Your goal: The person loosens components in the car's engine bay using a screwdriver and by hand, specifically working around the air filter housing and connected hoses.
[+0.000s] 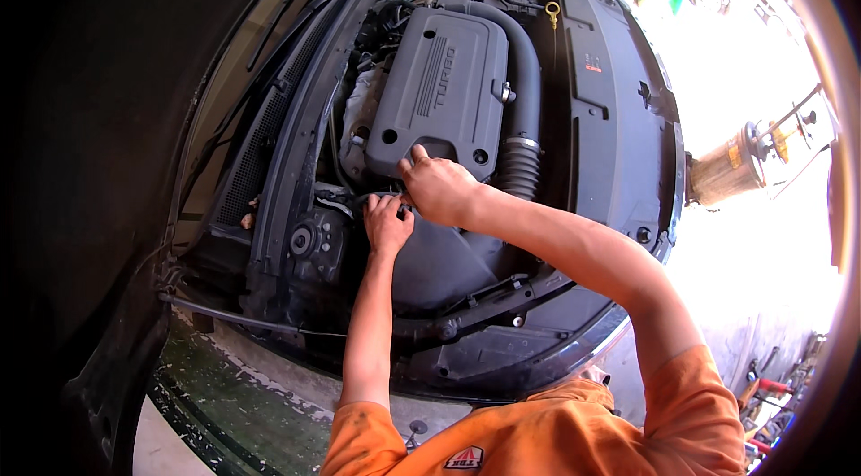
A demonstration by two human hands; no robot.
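Observation:
Under the raised hood, a dark grey plastic engine cover [448, 86] sits on the engine. My right hand [439, 189] is at the cover's near edge, one digit lying on its corner and the other fingers curled down out of sight. Just left of it, my left hand [388, 223] is bent closed at the gap between the cover and a black air filter box [439, 265]. Whatever either hand grips down there is hidden by the fingers. A ribbed black intake hose [520, 169] with a metal clamp runs to the right of my right hand.
A yellow dipstick handle [552, 9] stands up at the far right. Left lies a strut mount [305, 240], with a thin hood prop rod [233, 313] below it. Outside the car are a metal canister [725, 169] and several tools [771, 404] on the right.

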